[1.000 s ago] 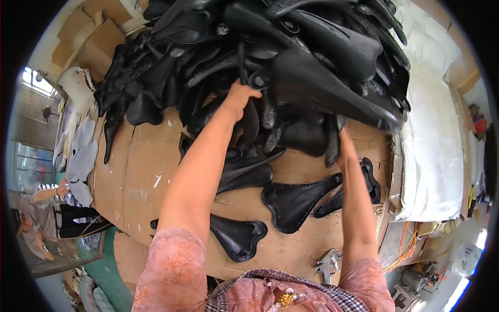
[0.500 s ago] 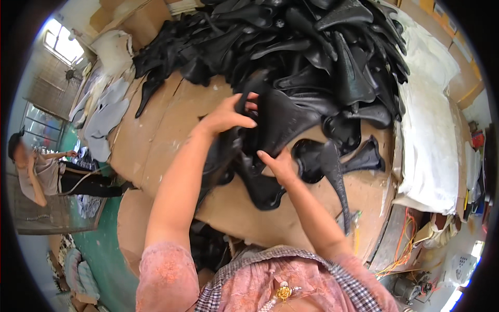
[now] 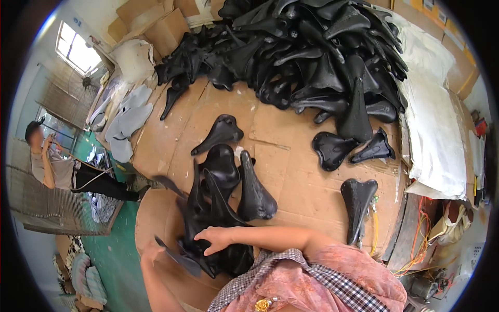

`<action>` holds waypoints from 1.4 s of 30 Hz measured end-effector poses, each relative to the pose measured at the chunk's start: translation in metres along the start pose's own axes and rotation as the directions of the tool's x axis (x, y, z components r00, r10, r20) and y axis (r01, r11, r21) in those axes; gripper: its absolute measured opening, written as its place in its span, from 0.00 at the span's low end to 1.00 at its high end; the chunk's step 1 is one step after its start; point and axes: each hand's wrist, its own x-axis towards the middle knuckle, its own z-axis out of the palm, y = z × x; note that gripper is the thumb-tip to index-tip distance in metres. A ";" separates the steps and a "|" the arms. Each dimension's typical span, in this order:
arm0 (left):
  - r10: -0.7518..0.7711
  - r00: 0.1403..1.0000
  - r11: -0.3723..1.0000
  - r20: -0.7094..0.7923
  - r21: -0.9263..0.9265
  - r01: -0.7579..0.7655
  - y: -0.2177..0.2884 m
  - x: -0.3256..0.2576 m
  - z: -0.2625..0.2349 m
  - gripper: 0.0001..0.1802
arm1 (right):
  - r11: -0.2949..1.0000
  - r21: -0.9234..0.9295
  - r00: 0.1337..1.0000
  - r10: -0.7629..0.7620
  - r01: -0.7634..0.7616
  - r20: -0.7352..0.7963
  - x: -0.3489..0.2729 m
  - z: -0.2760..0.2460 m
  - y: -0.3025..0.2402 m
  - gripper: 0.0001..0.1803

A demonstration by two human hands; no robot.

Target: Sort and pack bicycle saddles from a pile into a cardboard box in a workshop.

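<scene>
Several black, glossy pieces shaped like bicycle saddles lie in a small heap point(image 3: 221, 166) at the near left, partly over the cardboard's edge. My left hand point(image 3: 152, 253), blurred, is closed on the edge of a thin dark saddle point(image 3: 179, 258) left of this heap; some of its fingers are hidden. My right hand point(image 3: 217, 239) reaches across from the right and lies over the heap's near part, fingers and thumb apart, gripping nothing I can see. Just beyond my left hand, another dark saddle point(image 3: 171, 185) is smeared by motion.
A big pile of black saddles point(image 3: 312, 67) covers the table's far side. Single saddles point(image 3: 358, 203) lie at the right on the cardboard tabletop point(image 3: 291, 203). White sheeting point(image 3: 434, 130) lines the right side. A person point(image 3: 57, 161) stands at the far left beyond the green floor point(image 3: 125, 270).
Both my hands have moved from the middle, near the big pile, to the near left. The saddles they were handling have left that spot, and a small heap now shows near me.
</scene>
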 end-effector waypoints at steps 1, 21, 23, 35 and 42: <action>0.096 0.995 0.934 -0.022 -0.343 -0.097 0.042 0.014 0.018 0.33 | 0.991 0.076 0.968 -0.087 0.108 -0.237 -0.029 -0.017 0.030 0.37; 0.664 0.730 -0.174 -0.162 -0.983 -0.059 0.960 0.099 0.121 0.42 | -0.027 -0.557 0.556 -0.111 -0.830 -0.823 -0.291 -0.581 0.257 0.40; 0.590 0.807 -0.045 -0.020 -0.999 0.008 0.972 0.104 0.125 0.43 | -0.132 -0.480 0.452 0.194 -0.867 -0.871 -0.266 -0.584 0.226 0.37; 0.717 0.697 0.067 0.036 -0.998 -0.018 0.868 0.095 0.098 0.18 | 0.002 -0.496 0.491 -0.145 -0.868 -0.859 -0.243 -0.523 0.216 0.22; 0.519 0.828 0.434 0.214 -0.900 -0.039 0.596 0.091 0.053 0.16 | 0.234 -0.711 0.732 0.006 -0.663 -0.681 -0.120 -0.354 0.133 0.17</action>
